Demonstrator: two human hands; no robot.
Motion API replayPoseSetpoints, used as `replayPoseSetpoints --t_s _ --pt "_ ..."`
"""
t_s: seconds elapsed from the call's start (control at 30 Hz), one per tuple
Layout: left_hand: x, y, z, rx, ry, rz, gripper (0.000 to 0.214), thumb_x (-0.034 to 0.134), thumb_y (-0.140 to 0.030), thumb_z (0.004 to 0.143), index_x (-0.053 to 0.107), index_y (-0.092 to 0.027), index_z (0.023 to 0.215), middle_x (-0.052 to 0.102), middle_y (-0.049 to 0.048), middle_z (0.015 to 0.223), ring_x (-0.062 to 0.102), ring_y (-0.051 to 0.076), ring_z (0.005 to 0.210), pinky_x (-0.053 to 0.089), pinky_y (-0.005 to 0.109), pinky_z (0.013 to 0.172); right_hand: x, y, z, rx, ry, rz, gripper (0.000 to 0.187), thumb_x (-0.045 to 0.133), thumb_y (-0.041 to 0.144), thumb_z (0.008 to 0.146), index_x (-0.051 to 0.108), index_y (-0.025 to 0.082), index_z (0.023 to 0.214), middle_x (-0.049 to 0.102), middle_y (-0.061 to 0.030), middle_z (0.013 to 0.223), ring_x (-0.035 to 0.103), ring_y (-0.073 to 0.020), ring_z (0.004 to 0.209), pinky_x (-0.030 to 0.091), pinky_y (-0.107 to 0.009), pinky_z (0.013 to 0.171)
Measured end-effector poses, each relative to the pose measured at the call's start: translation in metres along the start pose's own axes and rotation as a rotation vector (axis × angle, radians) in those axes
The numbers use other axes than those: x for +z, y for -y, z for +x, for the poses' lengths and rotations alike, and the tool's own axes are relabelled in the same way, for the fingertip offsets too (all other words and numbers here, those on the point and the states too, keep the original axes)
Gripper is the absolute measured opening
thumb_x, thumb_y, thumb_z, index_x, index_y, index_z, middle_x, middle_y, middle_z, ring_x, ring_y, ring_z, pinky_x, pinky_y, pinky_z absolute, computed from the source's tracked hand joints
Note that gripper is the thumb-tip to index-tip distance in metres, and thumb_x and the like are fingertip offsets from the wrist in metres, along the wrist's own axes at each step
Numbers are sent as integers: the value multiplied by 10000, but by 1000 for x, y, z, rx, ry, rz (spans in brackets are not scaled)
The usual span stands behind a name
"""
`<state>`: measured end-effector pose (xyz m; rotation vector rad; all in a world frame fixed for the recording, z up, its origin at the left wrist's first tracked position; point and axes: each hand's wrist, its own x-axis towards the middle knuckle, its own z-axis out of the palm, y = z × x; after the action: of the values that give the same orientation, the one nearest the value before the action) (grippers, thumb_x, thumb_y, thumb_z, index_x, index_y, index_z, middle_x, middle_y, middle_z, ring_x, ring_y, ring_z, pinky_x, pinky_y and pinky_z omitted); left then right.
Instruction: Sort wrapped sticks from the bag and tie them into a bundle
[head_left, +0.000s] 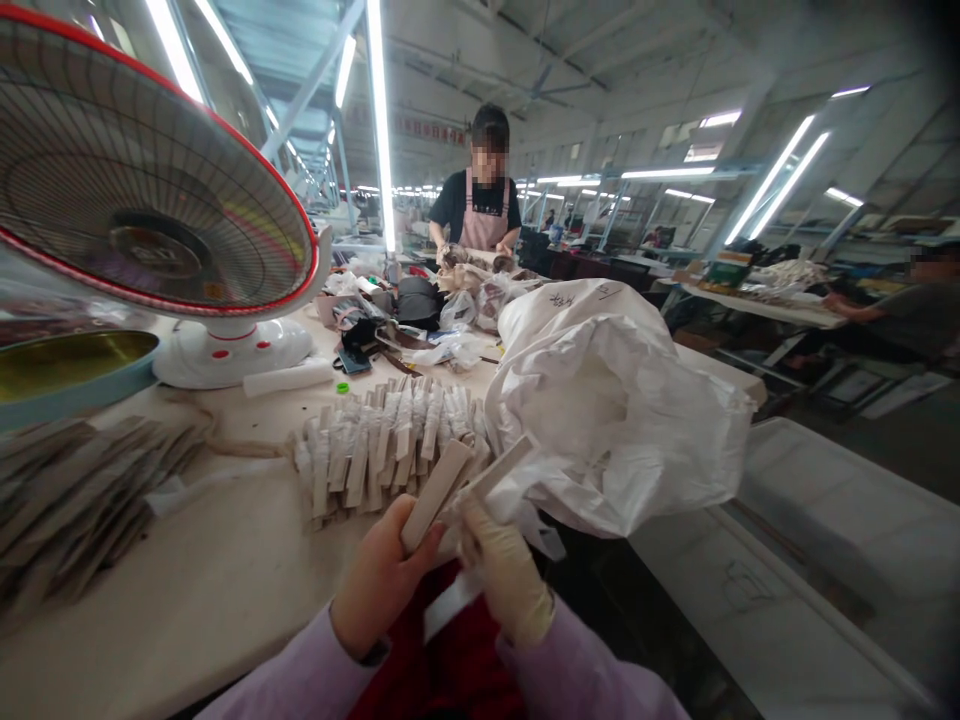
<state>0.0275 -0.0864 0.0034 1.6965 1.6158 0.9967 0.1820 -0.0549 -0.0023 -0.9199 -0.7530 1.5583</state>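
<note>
One beige strip point(439, 492) in your left hand point(381, 580), a second strip point(506, 466) in your gloved right hand point(510, 575).
Your fingers are closed around both, ends raised, probably for easy handling. Beyond is the strip row point(386, 440). The white sack point(697, 430) narrows your right; more room is leftward, until the table point(255, 570) edge.

Glaring tubes point(380, 125) overhead, right hand point(508, 572) blurred (slightly), dark upper-right corner, stretched edges
</note>
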Motion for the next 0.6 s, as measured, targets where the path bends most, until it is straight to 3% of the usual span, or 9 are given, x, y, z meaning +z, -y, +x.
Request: replayPoseSetpoints --t_s 0.1,0.2,0.3,0.37,0.47,0.53,0.6 --pt "-4 1 -4 -11 27 -33 254 482 -438 780 495 -184 776 517 -13 647 491 138 614 428 245 569 1 -2 -3 104 84 -49 383 742 490 574 572 163 678 384 79 429 307 -41 369 212 -197 352" --pt "-7 2 -7 -22 99 -63 244 510 -426 765 505 -183 787 498 -24 625 474 127 598 419 234 564 -2 3 3 77 1 59 385 692 523 623 604 172 755 338 91 421 280 -40 368 212 -190 345" --pt "-2 5 -7 -50 8 -111 238 499 -419 766 484 -182 760 479 -28 615 456 118 577 402 228 548 6 -5 7 41 -86 101 359 717 493 605 547 177 631 317 90 423 273 -41 375 226 -196 346" --pt "0 7 -6 -64 -24 -148 240 495 -421 767 478 -181 760 484 -26 614 452 116 570 397 228 541 13 -15 4 79 -25 53 375 743 469 581 506 179 579 339 82 436 289 -42 388 235 -201 357" --pt "-9 11 -11 -64 138 -223 226 511 -397 771 492 -175 806 542 -6 652 488 120 594 412 232 561 16 -24 0 107 57 -51 413 749 458 581 445 184 524 323 81 424 274 -40 380 220 -209 364" --pt "-19 13 -20 -112 287 -287 198 520 -361 771 490 -172 821 564 -4 658 494 109 567 406 223 535 17 -26 -1 77 41 -88 450 760 446 570 396 191 500 308 82 415 256 -39 372 199 -213 359" --pt "-28 16 -30 -187 341 -352 190 536 -341 759 477 -168 815 554 -20 615 466 86 499 374 202 474 20 -28 1 79 39 -94 444 758 444 575 399 193 504 306 80 412 256 -44 371 195 -215 356"
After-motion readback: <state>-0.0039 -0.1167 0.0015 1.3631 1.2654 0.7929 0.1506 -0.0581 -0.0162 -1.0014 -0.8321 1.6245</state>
